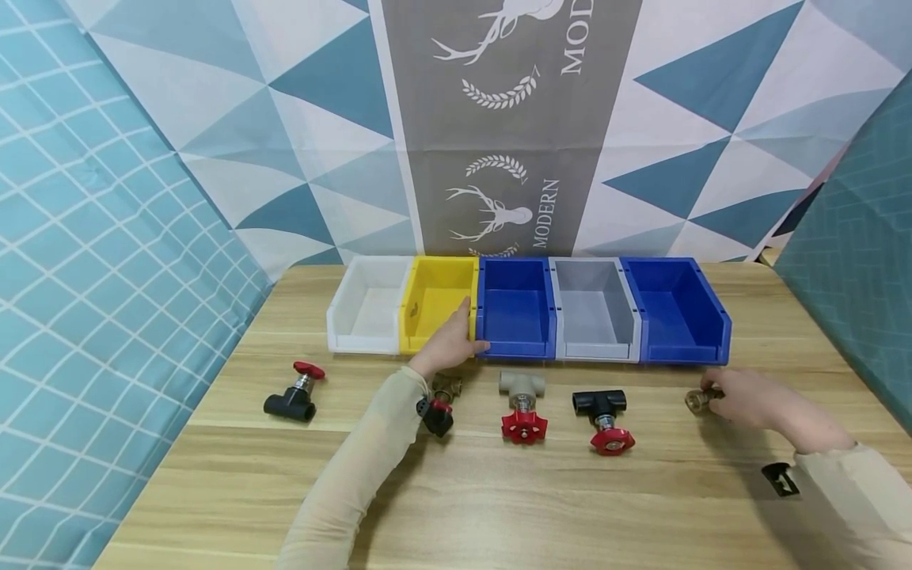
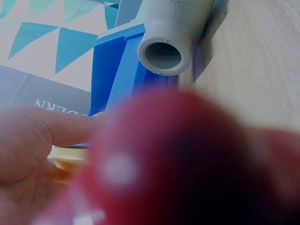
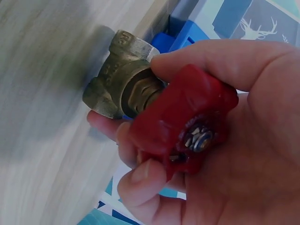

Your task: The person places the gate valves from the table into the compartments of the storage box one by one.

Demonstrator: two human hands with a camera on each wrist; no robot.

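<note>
My right hand [image 1: 754, 405] grips a brass valve [image 3: 119, 77] with a red handwheel [image 3: 185, 122]. In the right wrist view, its fingers curl round the wheel and the thumb lies by the brass body. My left hand [image 1: 449, 342] rests at the front between the yellow bin [image 1: 416, 342] and a blue bin [image 1: 516, 349]. Its fingers reach along their shared wall, and its thumb is near the blue bin's front lip. Under the left wrist lies another brass valve [image 1: 447, 385], partly hidden by the sleeve. Its red wheel blurs the left wrist view and hides part of the hand.
A white bin [image 1: 363, 345], a grey bin [image 1: 597, 351] and another blue bin [image 1: 684, 354] complete the row against the patterned wall. On the wooden table lie a grey valve [image 1: 522, 384], a black valve [image 1: 598, 402] and, at left, another black valve [image 1: 290, 404], all with red handwheels.
</note>
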